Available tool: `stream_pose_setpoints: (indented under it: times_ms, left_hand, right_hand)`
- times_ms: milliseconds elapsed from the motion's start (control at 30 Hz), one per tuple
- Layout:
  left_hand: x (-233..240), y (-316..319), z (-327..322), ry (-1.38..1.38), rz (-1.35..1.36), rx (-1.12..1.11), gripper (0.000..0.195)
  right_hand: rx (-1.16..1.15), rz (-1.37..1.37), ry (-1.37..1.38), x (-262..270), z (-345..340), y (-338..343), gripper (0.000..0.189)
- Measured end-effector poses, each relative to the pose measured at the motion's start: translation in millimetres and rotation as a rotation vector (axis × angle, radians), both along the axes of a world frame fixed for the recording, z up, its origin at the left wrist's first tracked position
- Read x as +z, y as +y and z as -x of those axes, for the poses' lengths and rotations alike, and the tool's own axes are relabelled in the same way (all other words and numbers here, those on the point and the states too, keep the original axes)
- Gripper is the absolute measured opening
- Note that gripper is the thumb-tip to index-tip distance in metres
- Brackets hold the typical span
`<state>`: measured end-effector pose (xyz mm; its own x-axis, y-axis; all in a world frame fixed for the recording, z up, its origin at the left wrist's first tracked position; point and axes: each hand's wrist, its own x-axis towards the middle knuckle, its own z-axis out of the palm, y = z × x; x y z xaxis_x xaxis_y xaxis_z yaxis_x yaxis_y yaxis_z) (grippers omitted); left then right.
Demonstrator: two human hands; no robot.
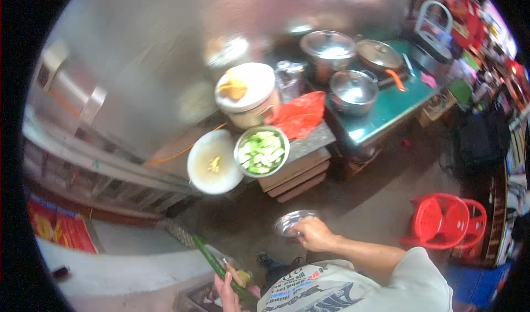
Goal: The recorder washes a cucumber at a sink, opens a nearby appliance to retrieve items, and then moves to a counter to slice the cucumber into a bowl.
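My left hand (227,292), low in the picture, holds a long green cucumber (213,262). A knife with a wooden handle (234,272) lies along the cucumber by the same hand; whether my fingers grip it too I cannot tell. My right hand (310,232) grips the rim of a shiny metal bowl or plate (290,222) over the floor. Beyond my hands, a metal bowl (285,158) of cut pale-green vegetable pieces (261,152) stands on a counter corner. Beside it is a white basin (198,175) with small yellow pieces in it.
A lidded white bucket (248,105) with a yellow cloth and a red plastic bag (304,113) stand behind the bowls. Lidded pots (354,90) and a lidded pan (379,55) with an orange handle are on the green table (385,113). Red plastic stools (443,221) stand at right.
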<state>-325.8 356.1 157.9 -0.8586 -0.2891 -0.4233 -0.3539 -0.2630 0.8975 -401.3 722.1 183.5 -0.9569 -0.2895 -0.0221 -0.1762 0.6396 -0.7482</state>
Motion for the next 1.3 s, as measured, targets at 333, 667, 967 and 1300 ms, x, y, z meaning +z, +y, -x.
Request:
stream_pose_setpoints:
  times_ms: [333,667,967,1300]
  left_hand:
    - [22.5,174.9,165.7,0.014,0.029,-0.897,0.041]
    - [-4.0,336.2,214.4,0.199,0.275,-1.376,0.035]
    - [-17.9,509.7,206.1,0.026,0.190,-1.287,0.036]
    - [27.4,631.2,171.9,0.017,0.383,-1.096,0.040]
  right_hand:
    - [-0.831,-0.353,0.236,-2.2,-49.6,133.7,0.016]
    - [-1.161,-0.521,0.380,-9.6,-49.7,274.0,0.018]
    - [-0.890,-0.470,0.555,-42.0,5.6,461.7,0.014]
    - [-0.503,-0.400,0.577,-85.2,102.8,573.5,0.016]
